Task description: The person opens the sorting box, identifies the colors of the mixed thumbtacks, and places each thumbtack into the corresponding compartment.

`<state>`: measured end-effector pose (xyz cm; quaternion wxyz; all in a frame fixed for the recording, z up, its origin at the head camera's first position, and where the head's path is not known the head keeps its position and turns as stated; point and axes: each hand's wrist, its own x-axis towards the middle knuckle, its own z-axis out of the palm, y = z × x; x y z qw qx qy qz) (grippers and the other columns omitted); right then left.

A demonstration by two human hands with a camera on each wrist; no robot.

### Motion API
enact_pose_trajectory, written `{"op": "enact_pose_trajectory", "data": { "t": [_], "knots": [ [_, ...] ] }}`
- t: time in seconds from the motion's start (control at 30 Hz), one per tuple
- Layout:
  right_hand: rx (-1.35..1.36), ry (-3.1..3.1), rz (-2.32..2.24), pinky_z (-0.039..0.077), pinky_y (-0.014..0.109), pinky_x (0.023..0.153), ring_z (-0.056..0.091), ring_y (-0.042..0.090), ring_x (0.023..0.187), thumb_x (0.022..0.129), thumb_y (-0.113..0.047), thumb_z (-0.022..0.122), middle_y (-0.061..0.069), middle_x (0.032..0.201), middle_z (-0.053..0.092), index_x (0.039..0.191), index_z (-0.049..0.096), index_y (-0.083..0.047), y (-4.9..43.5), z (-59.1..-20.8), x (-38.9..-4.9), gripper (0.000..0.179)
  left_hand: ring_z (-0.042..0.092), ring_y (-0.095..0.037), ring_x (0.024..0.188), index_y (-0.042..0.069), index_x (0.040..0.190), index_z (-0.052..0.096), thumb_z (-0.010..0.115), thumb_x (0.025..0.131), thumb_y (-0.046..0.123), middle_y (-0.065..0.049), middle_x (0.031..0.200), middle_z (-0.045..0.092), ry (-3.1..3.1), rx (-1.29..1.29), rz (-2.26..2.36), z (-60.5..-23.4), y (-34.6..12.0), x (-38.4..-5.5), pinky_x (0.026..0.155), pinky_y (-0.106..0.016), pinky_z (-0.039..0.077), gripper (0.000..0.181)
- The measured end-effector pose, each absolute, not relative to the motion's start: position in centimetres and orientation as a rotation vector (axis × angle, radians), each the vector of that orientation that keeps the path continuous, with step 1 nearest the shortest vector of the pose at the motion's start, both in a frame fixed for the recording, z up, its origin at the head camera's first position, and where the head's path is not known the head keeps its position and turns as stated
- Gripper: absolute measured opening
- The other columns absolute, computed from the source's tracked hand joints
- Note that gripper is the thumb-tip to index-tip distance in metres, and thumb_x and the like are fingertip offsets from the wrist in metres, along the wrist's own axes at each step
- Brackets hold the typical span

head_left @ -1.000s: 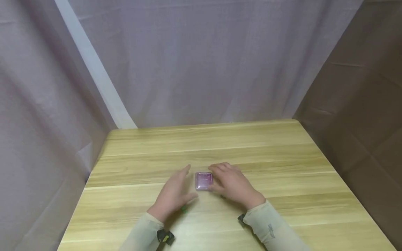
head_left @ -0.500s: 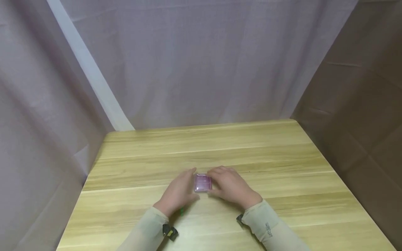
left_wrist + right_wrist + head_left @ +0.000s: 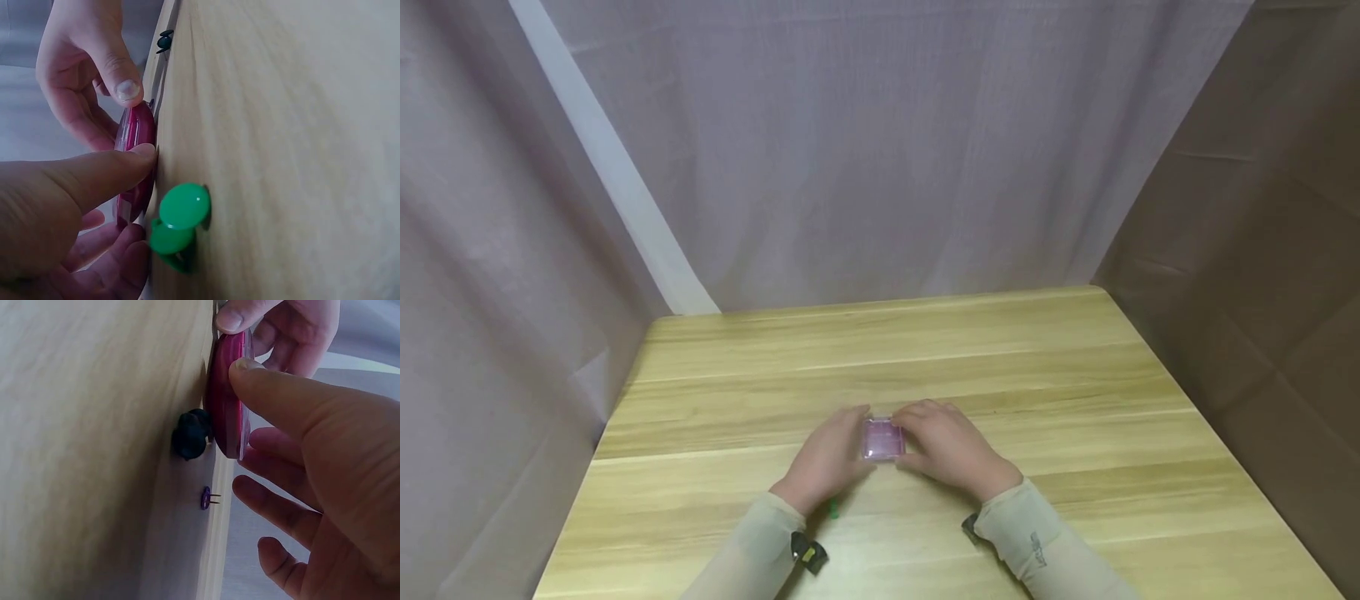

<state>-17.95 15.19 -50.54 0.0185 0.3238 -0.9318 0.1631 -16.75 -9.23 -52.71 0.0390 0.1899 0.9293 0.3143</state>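
Observation:
A small square case [image 3: 883, 439] with a clear lid and a pink-purple body lies flat on the table, between both hands. My left hand [image 3: 822, 458] grips its left side, thumb on the near edge and fingers around the far side. On the opposite side my right hand [image 3: 951, 446] holds it in the same way. Side-on in the left wrist view, the case [image 3: 144, 128] shows its magenta edge under both thumbs. Fingers cover parts of its sides. What it contains cannot be made out.
Near my left hand lies a green piece [image 3: 185, 206] with round flat heads. Close by the case on the right are a dark rounded piece [image 3: 189, 434] and a purple disc [image 3: 205, 499] with two thin prongs. Curtains [image 3: 880, 150] surround the wooden table [image 3: 880, 342].
My left hand has moved right and come against the case; its thumb and fingers have closed in. My right hand has stayed at the right side. The view has shifted slightly.

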Motion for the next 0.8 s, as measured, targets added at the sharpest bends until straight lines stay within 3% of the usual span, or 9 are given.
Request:
{"op": "enact_pose_trajectory", "data": {
  "t": [0.8],
  "knots": [
    [1.029,-2.916,0.639,0.047,0.052,0.117,0.064,0.023,0.131,0.097,-0.040,0.085,0.003,0.140,0.074,0.142,0.072,-0.013,15.59,-50.39,-18.26,0.054,0.063,-0.040,0.135,0.002,0.158,0.052,0.094,0.085,0.023,-0.019,0.153,0.062,2.853,0.528,0.999,-53.05,-9.06,-16.87,0.116,-0.056,0.049,0.087]
  ]
}}
